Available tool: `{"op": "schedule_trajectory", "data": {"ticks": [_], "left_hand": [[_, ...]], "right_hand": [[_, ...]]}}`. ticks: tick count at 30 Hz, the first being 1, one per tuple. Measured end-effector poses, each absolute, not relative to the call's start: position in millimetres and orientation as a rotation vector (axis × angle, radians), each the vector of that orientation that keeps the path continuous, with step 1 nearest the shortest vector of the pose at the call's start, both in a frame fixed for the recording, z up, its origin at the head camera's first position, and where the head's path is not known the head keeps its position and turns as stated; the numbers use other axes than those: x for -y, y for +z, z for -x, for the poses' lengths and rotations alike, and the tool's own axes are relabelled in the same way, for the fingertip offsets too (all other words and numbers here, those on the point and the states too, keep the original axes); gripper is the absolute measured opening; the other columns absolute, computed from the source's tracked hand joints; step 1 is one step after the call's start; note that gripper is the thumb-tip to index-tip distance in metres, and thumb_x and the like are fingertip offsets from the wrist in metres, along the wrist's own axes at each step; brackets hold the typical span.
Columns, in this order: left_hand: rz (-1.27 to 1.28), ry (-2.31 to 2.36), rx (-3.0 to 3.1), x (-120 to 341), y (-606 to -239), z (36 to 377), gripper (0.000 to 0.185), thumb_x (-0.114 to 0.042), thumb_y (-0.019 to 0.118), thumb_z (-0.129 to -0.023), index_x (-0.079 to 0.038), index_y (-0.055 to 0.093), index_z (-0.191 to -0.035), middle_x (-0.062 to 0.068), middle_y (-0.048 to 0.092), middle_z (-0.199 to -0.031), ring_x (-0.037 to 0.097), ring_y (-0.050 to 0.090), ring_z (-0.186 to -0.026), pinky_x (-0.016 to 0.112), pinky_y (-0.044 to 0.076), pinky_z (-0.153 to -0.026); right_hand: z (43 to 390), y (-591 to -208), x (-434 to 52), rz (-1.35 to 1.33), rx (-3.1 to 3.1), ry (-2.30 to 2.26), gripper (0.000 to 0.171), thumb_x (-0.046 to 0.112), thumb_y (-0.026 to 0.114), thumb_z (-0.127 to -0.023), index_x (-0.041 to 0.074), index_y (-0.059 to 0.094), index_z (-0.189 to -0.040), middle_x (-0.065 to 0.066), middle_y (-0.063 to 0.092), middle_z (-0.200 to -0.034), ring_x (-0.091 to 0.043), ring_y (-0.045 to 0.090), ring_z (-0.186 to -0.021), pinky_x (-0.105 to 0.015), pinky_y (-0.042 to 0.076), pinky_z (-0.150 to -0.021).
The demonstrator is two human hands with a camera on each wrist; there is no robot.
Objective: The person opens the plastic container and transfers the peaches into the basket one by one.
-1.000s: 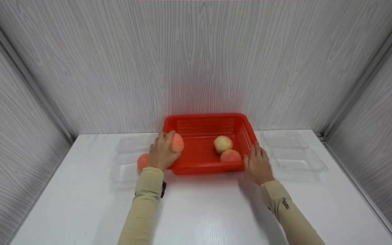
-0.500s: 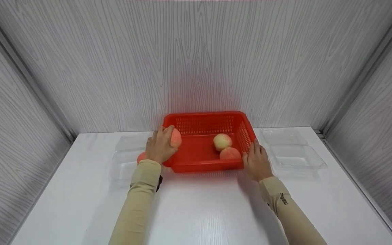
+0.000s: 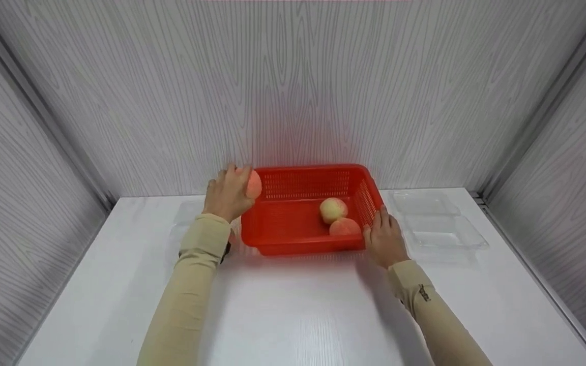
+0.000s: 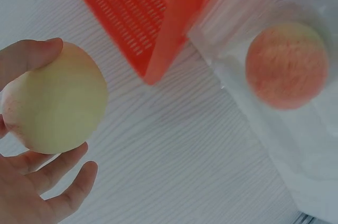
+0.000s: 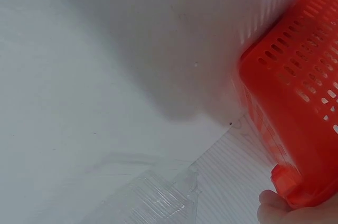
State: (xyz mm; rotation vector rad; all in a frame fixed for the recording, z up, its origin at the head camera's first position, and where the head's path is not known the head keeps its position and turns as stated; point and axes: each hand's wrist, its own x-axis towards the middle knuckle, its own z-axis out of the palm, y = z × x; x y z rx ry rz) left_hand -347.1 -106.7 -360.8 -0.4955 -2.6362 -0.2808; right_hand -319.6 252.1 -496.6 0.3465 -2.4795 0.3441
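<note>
My left hand holds a peach up at the far left corner of the red plastic basket. In the left wrist view that peach shows its pale yellow side between thumb and fingers. Another peach, pinkish, lies in a clear plastic tray beside the basket; the left sleeve mostly hides it in the head view. Inside the basket, toward its right end, sit a yellowish peach and a pink peach. My right hand grips the basket's rim at the front right corner.
Right of the basket, clear plastic trays lie on the white table. More clear tray shows at the left, partly behind the left arm. A grey wood-grain wall rises behind the basket, with side walls to either side.
My left hand has lifted the peach and carried it up and slightly left, toward the basket's far left corner. The right hand stays on the basket.
</note>
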Motion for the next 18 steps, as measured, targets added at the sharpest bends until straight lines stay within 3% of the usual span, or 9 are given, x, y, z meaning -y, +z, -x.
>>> {"op": "schedule_trajectory", "data": {"ticks": [9, 18], "left_hand": [[0.52, -0.165, 2.649, 110.1, -326.5, 353.5, 0.057, -0.013, 0.073, -0.083, -0.001, 0.056, -0.136, 0.034, 0.058, -0.12, 0.051, 0.062, -0.102, 0.063, 0.056, -0.075], [0.549, -0.248, 2.685, 92.7, -347.7, 363.9, 0.056, -0.017, 0.075, -0.083, -0.001, 0.058, -0.134, 0.031, 0.06, -0.12, 0.048, 0.063, -0.104, 0.062, 0.056, -0.077]], "right_hand": [[318.6, -498.3, -253.2, -0.345, 2.488, 0.376, 0.046, 0.009, 0.045, -0.098, -0.028, 0.047, -0.125, -0.045, 0.046, -0.135, -0.057, 0.052, -0.112, -0.06, 0.043, -0.1], [318.7, -498.4, -254.4, -0.346, 2.476, 0.333, 0.045, 0.008, 0.046, -0.098, -0.027, 0.047, -0.126, -0.044, 0.046, -0.135, -0.055, 0.053, -0.111, -0.059, 0.044, -0.099]]}}
